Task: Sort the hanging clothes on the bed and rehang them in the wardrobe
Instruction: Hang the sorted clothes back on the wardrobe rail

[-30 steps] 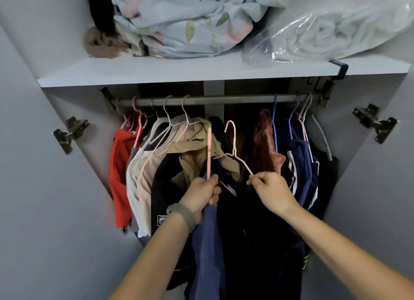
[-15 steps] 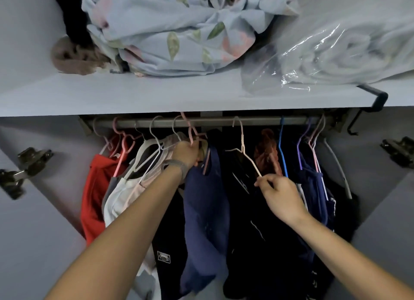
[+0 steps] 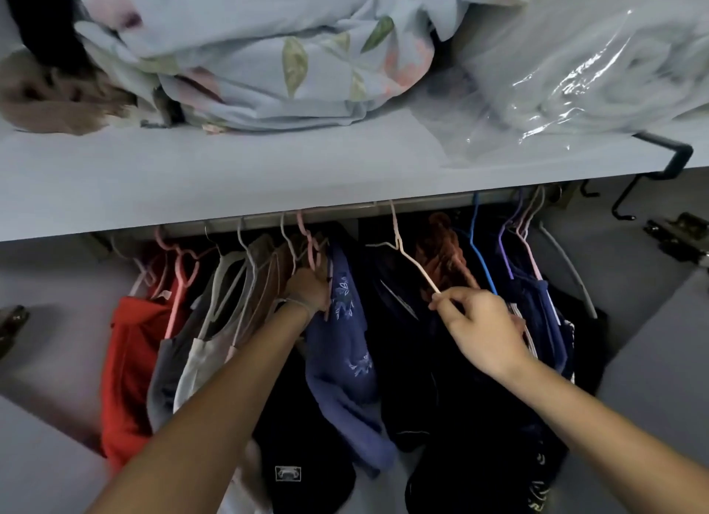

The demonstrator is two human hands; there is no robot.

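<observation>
Having risen since before, both hands (image 3: 309, 283) (image 3: 485, 323) grip hooked hangers (image 3: 412, 262).

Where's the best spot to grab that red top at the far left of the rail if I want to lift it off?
Judging from this view, take the pink hanger carrying the red top at its neck, just below the hook, coming from the front. The neck stands clear above the fabric, while neighbouring hangers crowd its right side.

My head view: dim, cool, even light on shelf (image 3: 268, 175); wardrobe interior below in deep shadow, dark garments (image 3: 452, 398) lose detail. Glare streaks on plastic bag (image 3: 575, 72). Soft blur throughout; wide-angle bending at edges.
</observation>
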